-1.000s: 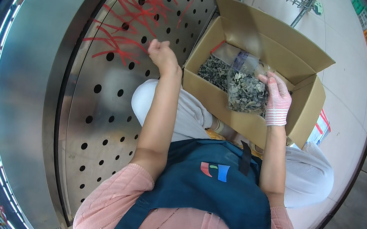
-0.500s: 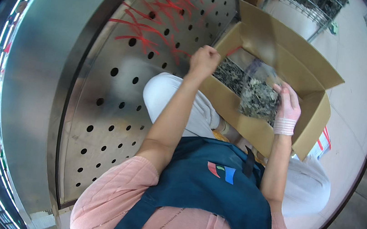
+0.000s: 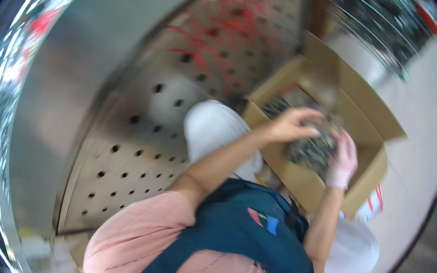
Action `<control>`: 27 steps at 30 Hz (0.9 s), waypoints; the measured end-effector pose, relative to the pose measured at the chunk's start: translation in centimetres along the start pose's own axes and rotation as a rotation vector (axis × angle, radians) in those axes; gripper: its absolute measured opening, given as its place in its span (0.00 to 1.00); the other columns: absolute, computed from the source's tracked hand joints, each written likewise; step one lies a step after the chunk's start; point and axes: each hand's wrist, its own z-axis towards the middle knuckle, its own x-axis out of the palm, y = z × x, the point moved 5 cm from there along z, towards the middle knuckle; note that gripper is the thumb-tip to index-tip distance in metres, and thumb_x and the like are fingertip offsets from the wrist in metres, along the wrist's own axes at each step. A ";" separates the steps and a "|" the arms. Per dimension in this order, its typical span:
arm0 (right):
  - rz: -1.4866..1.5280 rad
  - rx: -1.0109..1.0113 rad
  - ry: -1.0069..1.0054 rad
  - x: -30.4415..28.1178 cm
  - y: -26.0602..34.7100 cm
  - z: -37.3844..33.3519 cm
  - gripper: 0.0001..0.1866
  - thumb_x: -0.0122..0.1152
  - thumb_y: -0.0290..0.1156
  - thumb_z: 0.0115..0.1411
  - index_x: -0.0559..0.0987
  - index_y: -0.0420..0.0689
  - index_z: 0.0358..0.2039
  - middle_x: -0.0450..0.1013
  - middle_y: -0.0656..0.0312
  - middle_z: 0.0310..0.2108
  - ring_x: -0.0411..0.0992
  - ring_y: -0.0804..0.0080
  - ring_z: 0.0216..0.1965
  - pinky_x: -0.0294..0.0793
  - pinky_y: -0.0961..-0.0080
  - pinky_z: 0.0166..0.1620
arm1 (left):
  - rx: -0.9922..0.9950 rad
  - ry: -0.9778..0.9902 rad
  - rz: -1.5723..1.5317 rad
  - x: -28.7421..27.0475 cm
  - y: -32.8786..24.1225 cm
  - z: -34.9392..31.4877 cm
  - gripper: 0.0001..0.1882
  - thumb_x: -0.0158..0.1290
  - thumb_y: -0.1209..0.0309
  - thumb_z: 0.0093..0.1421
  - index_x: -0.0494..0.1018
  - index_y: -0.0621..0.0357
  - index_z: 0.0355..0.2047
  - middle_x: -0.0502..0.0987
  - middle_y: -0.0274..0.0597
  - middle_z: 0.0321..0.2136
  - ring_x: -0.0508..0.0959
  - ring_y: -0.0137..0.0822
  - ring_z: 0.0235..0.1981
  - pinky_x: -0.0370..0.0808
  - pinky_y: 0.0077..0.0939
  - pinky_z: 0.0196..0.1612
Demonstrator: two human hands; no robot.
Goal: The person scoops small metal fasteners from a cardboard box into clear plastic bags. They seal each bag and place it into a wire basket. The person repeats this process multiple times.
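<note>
Metal panel with holes (image 3: 128, 150), red strips (image 3: 238, 25) scattered on it. Pale floor (image 3: 413, 160), open cardboard box (image 3: 368, 182) on it.

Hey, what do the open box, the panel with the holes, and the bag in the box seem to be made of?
Box: likely cardboard, matte; it is plain tan with thin folding flaps.
Panel: probably bare metal, satin finish; it is grey with soft, smeared reflections and round dark holes.
Bag: perhaps clear plastic; its dark filling shows through, but blur hides the finish.
</note>
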 end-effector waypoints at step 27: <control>0.023 0.051 0.000 -1.2 -0.9 2.6 0.09 0.59 0.33 0.66 0.79 0.40 0.40 0.80 0.62 0.31 0.72 0.83 0.29 0.70 0.83 0.30 | -0.079 -0.317 0.014 -1.2 0.3 -0.2 0.15 0.49 0.65 0.70 0.77 0.59 0.50 0.83 0.39 0.42 0.79 0.21 0.41 0.72 0.12 0.36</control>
